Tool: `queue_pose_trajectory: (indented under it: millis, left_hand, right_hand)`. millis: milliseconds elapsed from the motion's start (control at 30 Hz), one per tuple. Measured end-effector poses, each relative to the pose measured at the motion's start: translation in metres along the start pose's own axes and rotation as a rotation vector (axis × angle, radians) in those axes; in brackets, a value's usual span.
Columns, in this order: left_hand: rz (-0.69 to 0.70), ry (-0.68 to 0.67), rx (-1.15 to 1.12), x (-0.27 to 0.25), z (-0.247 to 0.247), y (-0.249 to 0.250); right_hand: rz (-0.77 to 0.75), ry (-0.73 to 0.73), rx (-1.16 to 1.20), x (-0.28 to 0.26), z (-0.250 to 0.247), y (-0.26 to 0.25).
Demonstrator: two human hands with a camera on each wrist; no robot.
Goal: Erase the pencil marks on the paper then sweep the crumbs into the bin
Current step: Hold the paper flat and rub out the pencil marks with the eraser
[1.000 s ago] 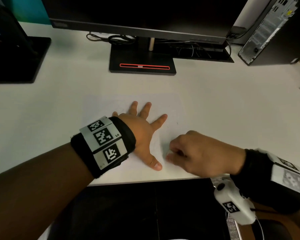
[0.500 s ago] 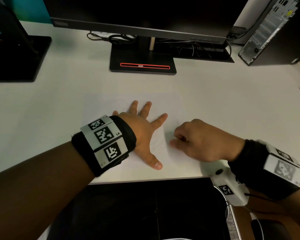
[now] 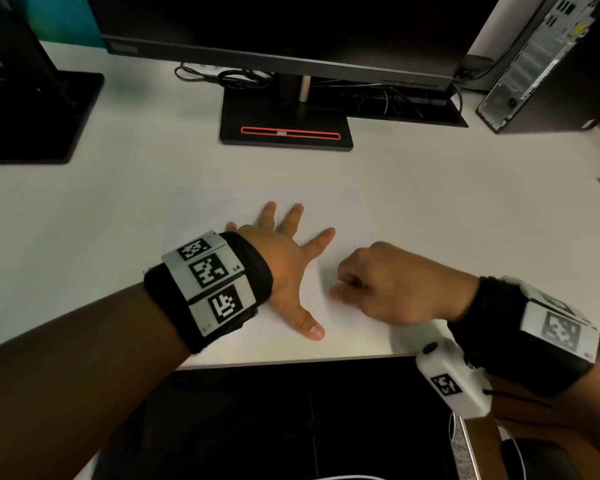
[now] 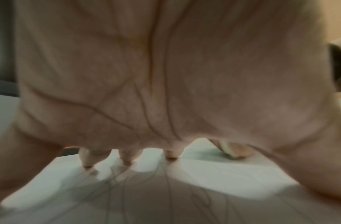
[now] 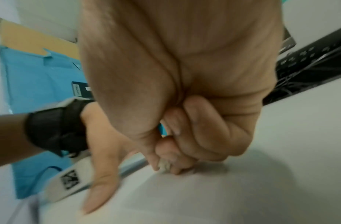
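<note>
Now your right hand (image 3: 392, 285) is curled tight, thumb and fingertips pinching a small pale eraser (image 5: 164, 165) whose lower end touches the paper (image 3: 340, 216). Just beside it, your left hand (image 3: 288, 265) lies flat with fingers spread, pressing the sheet to the white desk (image 3: 118, 202). Faint pencil marks (image 4: 165, 189) run under that palm, blurred. A monitor stand (image 3: 284, 116) sits well beyond.

The eraser (image 5: 164, 165) is showing only as a pale sliver, the curled fingers of the right hand (image 5: 184, 97) hiding the rest. The left hand (image 3: 284, 268) is covering part of the paper (image 3: 343, 216), whose pencil marks (image 4: 171, 181) are reading faint and blurred. The monitor (image 3: 291, 26) is running off the top edge.
</note>
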State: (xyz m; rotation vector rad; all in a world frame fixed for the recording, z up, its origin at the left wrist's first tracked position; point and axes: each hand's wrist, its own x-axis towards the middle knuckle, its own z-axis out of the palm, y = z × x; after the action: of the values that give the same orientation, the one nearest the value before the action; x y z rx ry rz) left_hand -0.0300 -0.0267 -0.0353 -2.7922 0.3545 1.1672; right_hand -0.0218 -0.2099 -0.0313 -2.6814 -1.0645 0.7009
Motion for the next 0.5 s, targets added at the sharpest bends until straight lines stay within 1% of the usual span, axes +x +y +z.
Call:
queue_pose_trajectory:
  millis: [33,67,167,200,333,400,467,500]
  left_hand:
    - [0.002,0.002,-0.003,0.000,0.000,0.000]
    - [0.002,0.003,-0.005,0.000,0.000,0.000]
    - [-0.003,0.004,-0.003,0.001,0.001,0.000]
    - [-0.003,0.006,0.000,0.001,0.001,0.000]
    - [0.001,0.000,-0.006,0.001,0.000,0.000]
    - [0.003,0.004,-0.008,0.000,0.000,-0.001]
    - [0.004,0.004,-0.007,0.000,0.001,0.000]
    - [0.004,0.005,-0.006,0.000,0.001,-0.001]
  right_hand:
    - [0.026,0.016,-0.013,0.001,-0.003,0.002]
    - [0.018,0.028,-0.026,0.001,-0.002,0.001]
    - [-0.098,-0.016,-0.018,-0.006,0.007,-0.014]
    - [-0.110,-0.034,0.001,-0.006,0.008,-0.016]
    - [0.008,0.026,-0.010,0.005,-0.002,0.001]
    - [-0.046,0.023,-0.011,0.003,0.003,-0.005]
    - [-0.114,-0.028,0.014,0.000,0.009,-0.014]
    - [-0.115,-0.035,0.022,0.000,0.008,-0.015]
